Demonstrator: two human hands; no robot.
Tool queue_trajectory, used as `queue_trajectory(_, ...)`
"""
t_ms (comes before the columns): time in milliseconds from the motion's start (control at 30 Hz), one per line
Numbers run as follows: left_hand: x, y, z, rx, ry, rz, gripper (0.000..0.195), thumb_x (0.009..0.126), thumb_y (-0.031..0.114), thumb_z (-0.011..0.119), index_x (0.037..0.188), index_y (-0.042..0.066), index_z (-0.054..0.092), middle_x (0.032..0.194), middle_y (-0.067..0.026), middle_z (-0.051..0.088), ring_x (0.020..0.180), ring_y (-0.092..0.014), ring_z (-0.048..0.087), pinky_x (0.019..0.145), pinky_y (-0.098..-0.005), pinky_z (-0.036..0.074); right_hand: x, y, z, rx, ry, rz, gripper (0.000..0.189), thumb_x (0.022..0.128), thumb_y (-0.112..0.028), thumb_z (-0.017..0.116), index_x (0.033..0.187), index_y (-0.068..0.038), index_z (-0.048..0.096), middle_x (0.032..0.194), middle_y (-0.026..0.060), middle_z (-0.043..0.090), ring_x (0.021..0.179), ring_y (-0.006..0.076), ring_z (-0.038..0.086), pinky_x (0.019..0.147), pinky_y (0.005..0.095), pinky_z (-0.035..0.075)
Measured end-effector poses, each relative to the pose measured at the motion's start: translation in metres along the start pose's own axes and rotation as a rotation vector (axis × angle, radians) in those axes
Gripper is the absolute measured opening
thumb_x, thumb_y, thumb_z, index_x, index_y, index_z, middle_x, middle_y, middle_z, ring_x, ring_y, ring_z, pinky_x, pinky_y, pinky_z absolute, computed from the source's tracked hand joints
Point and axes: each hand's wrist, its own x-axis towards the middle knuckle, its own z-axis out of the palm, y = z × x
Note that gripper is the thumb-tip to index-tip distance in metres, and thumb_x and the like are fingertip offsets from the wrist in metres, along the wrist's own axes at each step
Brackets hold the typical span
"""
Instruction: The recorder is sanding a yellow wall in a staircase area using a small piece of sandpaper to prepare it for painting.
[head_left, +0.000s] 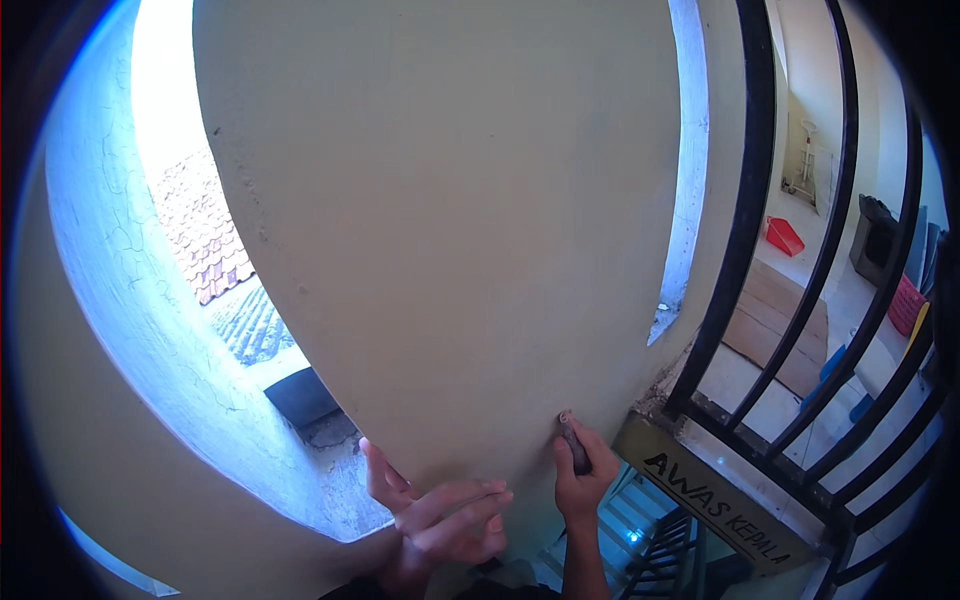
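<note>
My right hand (589, 472) grips a short, dark brownish-grey cylinder (574, 448) with a pale curled end. It could be a small roll of material, but I cannot tell exactly. The cylinder's upper end is close to the cream wall (450, 247); whether it touches is unclear. Lower in the view, my left hand (446, 521) has its fingers apart, with nothing visible in them. One of its fingers points up beside the wall's edge at the tall opening on the left.
Black metal railings (787, 352) stand on the right above a ledge (720, 495) bearing painted writing. Stairs (637, 517) descend below. Behind the bars are a cardboard sheet (776, 322) and a red dustpan (784, 236). Tiled roofing (202, 225) shows through the left opening.
</note>
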Motion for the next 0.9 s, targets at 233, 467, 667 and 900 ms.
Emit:
queue_trajectory(233, -0.002, 0.001, 0.003, -0.032, -0.083, -0.029, 0.019, 0.067, 0.031, 0.068, 0.080, 0.025, 0.081, 0.079, 0.0123, 0.073, 0.143, -0.054, 0.016, 0.123, -0.0632, 0.007, -0.001, 0.005, 0.004, -0.073, 0.041, -0.007, 0.035, 0.082, 0.005, 0.073, 0.116, -0.005, 0.075, 0.080, 0.0070, 0.066, 0.059, 0.0092, 0.054, 0.049, 0.0239, 0.038)
queue_trajectory(467, -0.001, 0.003, -0.004, -0.028, -0.121, -0.034, 0.019, 0.068, 0.033, 0.068, 0.080, 0.025, 0.081, 0.081, 0.0123, 0.073, 0.145, -0.056, 0.012, 0.123, -0.0632, 0.009, 0.014, -0.019, 0.000, -0.121, -0.068, 0.065, 0.035, 0.081, 0.001, 0.077, 0.115, -0.008, 0.076, 0.076, 0.0026, 0.064, 0.050, 0.0061, 0.045, 0.044, 0.0244, 0.033)
queue_trajectory(667, -0.008, 0.010, 0.021, -0.154, -0.082, 0.014, 0.017, 0.071, 0.033, 0.065, 0.078, 0.023, 0.077, 0.081, 0.0097, 0.072, 0.145, -0.055, 0.010, 0.123, -0.0627, 0.009, 0.019, -0.010, -0.008, -0.142, -0.058, 0.057, 0.029, 0.081, -0.005, 0.080, 0.110, -0.007, 0.076, 0.075, 0.0052, 0.065, 0.049, 0.0094, 0.049, 0.045, 0.0262, 0.038)
queue_trajectory(900, -0.010, 0.006, 0.011, -0.225, 0.000, 0.107, 0.017, 0.075, 0.033, 0.063, 0.077, 0.020, 0.074, 0.081, 0.0067, 0.070, 0.146, -0.054, 0.009, 0.123, -0.0621, 0.008, 0.031, -0.022, -0.012, -0.121, -0.007, -0.066, 0.024, 0.082, -0.007, 0.080, 0.106, -0.006, 0.076, 0.074, 0.0066, 0.065, 0.052, 0.0142, 0.056, 0.047, 0.0285, 0.045)
